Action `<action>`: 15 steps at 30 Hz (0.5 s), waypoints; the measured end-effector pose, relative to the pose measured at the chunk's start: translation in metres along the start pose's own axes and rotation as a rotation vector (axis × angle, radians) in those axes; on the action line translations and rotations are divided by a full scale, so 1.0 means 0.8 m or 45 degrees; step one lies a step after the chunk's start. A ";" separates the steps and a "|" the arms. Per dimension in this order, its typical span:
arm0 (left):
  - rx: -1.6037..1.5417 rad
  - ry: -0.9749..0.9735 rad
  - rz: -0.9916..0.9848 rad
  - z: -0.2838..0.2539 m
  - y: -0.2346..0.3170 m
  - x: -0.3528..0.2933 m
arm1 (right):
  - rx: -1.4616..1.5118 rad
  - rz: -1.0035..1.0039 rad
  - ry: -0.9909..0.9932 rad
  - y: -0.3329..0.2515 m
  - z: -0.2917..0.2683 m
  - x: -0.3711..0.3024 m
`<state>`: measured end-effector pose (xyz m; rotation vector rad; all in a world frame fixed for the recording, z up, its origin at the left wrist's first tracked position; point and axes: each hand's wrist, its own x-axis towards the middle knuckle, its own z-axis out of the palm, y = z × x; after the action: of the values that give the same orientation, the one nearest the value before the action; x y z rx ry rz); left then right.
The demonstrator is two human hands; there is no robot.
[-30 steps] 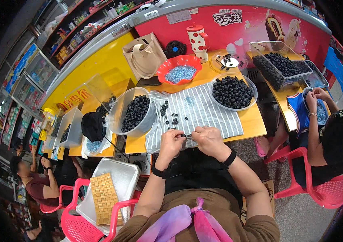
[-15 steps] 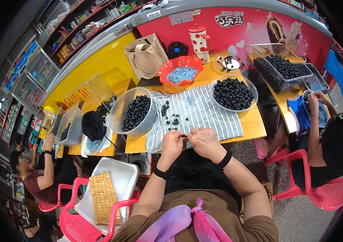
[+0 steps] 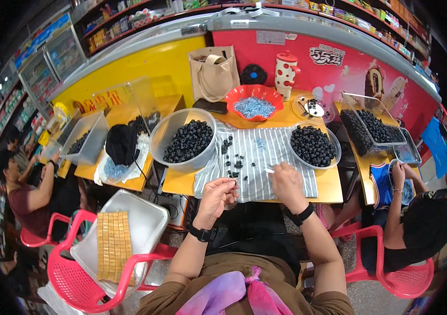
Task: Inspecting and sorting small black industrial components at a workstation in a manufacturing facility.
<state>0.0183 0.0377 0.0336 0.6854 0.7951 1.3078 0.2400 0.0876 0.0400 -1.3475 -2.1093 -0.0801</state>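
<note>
My left hand (image 3: 218, 197) is closed in front of the grey-and-white striped cloth (image 3: 291, 190), with a small black piece at its fingertips that looks like one of the beads. To its right, over the cloth, my right hand (image 3: 288, 184) is closed too. A small pale spot shows at its fingertips, too blurred to name. Loose black beads (image 3: 236, 164) and a little patch of clear blue pieces (image 3: 260, 144) lie on the cloth. Black beads fill much of a clear round tub (image 3: 156, 137) on the left and a clear bowl (image 3: 337, 159) on the right.
A red scalloped dish (image 3: 232, 111) of clear blue pieces, a tan bag (image 3: 213, 79) and a dotted cup (image 3: 285, 76) stand at the back. People sit at tables on both sides. A pink chair (image 3: 71, 262) bears a white tray (image 3: 152, 215) and a gold tiled mat (image 3: 113, 247).
My hands, together half a second ago, are now apart; the right one has moved right over the cloth. The whole view has shifted, and the person on the left has lowered an arm.
</note>
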 end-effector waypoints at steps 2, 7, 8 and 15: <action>-0.087 0.004 -0.035 -0.004 -0.004 -0.003 | -0.204 -0.053 -0.081 0.011 0.001 0.005; -0.224 -0.089 -0.080 -0.014 -0.003 -0.004 | -0.070 -0.076 -0.150 0.010 0.004 0.047; -0.255 -0.118 -0.061 -0.016 -0.004 -0.005 | -0.077 -0.074 -0.169 0.012 0.009 0.060; -0.353 -0.133 -0.092 -0.024 -0.010 -0.007 | -0.116 0.267 -0.448 0.018 0.049 0.133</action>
<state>0.0064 0.0312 0.0172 0.4946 0.5359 1.2755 0.2040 0.1943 0.0615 -1.7337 -2.2521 0.1611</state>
